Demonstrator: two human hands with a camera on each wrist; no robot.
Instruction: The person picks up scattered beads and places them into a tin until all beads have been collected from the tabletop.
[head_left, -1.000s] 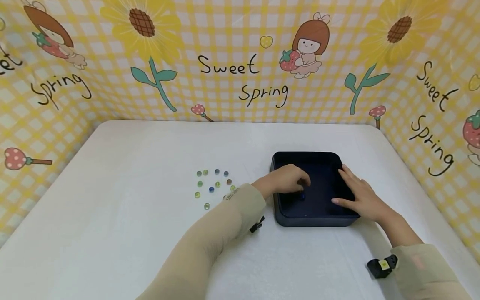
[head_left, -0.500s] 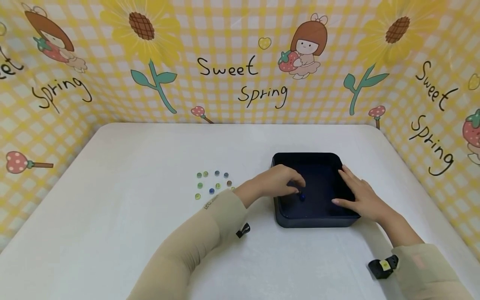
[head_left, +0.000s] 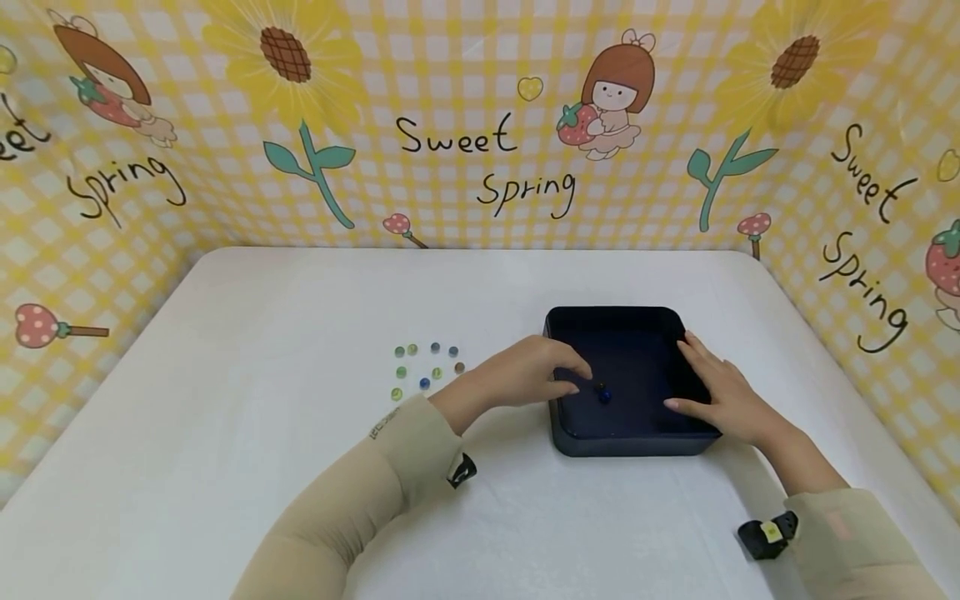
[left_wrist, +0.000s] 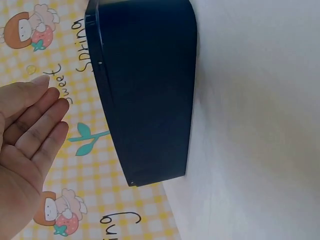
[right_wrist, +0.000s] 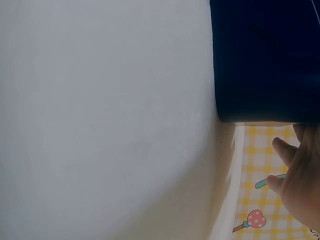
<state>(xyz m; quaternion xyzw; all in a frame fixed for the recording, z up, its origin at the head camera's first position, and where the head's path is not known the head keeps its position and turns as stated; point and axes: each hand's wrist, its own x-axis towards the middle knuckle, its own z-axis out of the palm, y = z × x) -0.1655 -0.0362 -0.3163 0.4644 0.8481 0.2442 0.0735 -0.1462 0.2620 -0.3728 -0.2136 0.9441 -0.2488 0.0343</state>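
A dark navy, square tray (head_left: 633,446) stands on the right half of the table in the head view. Over its left rim reaches my left hand (head_left: 528,371), fingers loosely extended and holding nothing. Just beyond those fingertips, a blue marble (head_left: 605,396) and a small brownish marble (head_left: 602,386) lie on the tray's floor. My right hand (head_left: 720,396) rests on the tray's right rim with fingers spread. In the left wrist view the left hand (left_wrist: 30,130) shows relaxed fingers beside the tray's wall (left_wrist: 145,95). Part of the right hand (right_wrist: 302,180) shows past the tray's side.
Several glass marbles (head_left: 401,372) in green, yellow, blue and brown lie scattered on the white table (head_left: 225,400), left of the tray. The left forearm overlaps the near part of that group. A yellow checked cloth (head_left: 450,67) walls the table's back and sides.
My left hand has drawn back leftward from inside the tray, its fingers parting and leaving the small brownish marble beside the blue one. The right hand has stayed put.
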